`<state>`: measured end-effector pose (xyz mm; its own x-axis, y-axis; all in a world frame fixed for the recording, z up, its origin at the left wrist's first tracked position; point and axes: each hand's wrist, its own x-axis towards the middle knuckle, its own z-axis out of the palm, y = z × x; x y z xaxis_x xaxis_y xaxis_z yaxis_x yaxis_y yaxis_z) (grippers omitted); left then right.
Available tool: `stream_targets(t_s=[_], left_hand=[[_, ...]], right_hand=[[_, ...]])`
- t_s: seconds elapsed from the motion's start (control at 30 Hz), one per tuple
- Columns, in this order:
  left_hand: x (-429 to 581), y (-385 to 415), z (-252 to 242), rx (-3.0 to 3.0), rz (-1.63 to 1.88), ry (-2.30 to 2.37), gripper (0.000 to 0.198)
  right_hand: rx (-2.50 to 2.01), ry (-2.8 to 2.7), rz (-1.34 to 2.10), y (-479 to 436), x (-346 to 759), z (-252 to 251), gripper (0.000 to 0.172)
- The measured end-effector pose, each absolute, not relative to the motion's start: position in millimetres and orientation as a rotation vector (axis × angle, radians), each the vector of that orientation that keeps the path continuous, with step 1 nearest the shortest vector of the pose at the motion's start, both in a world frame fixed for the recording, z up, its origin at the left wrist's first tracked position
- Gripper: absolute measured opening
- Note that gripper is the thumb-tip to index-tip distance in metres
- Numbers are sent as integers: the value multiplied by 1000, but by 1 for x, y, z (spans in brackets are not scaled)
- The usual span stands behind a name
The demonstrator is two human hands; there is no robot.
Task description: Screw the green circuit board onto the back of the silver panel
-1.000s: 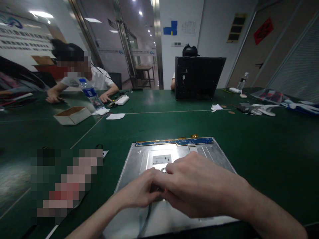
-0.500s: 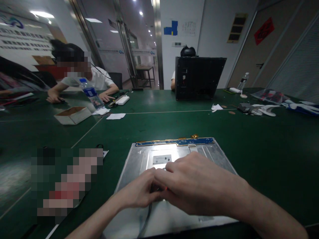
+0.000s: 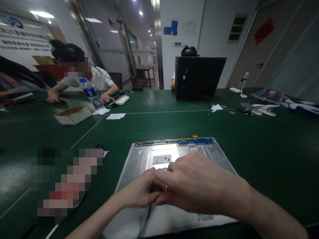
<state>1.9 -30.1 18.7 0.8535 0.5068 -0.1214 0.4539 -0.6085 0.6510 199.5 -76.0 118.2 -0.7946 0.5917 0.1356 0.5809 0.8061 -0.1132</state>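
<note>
A flat silver metal display panel (image 3: 134, 166) lies on the table before me, with a blue circuit board strip (image 3: 159, 142) along its far edge. My left hand (image 3: 142, 189) is closed over the panel's middle, its fingers around a dark cable (image 3: 147, 217) that runs down toward the near edge. Pressed against it from the right, my right hand (image 3: 191, 184) is also closed, its fingers bent together. A small red-orange spot shows between the hands; what the right fingertips hold is hidden. A pale label (image 3: 161, 159) on the panel shows just beyond my fingers.
A blurred-out flat item (image 3: 72, 182) lies left of the panel on the green table (image 3: 159, 124). Farther off are an open box (image 3: 73, 116), a water bottle (image 3: 92, 94), paper scraps (image 3: 116, 116) and a black monitor (image 3: 200, 78). A person (image 3: 84, 73) sits at the far left.
Both hands stay nearly in place over the panel. My right hand has shifted very slightly, its fingers a little higher, and the red-orange spot shows a bit more.
</note>
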Motion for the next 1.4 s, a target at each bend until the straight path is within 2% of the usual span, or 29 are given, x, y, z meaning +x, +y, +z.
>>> stream_targets(t_s=[0.13, 0.3, 0.53, 0.73, 0.87, 1.03, 1.27, 1.4], left_hand=[[1, -32, 19, 2300, 61, 767, 15], [0, -33, 14, 2266, 163, 852, 8], [1, -31, 16, 2358, 199, 648, 15], [0, -32, 14, 2290, 180, 782, 12], [0, -30, 15, 2336, 155, 701, 12], [2, -31, 20, 2312, 165, 677, 16], [1, -33, 17, 2237, 125, 751, 10], [1, -31, 18, 2246, 137, 706, 13]], right_hand=[[-889, -2827, 108, -78, 200, 122, 13], [-842, -2843, 214, -79, 201, 124, 21], [-946, -2825, 122, -77, 200, 121, 17], [-861, -2839, 211, -79, 201, 124, 20], [-915, -2819, 201, -77, 200, 121, 22], [-931, -2846, 169, -78, 201, 124, 15], [-885, -2840, 226, -79, 202, 124, 23], [-910, -2843, 155, -78, 201, 122, 15]])
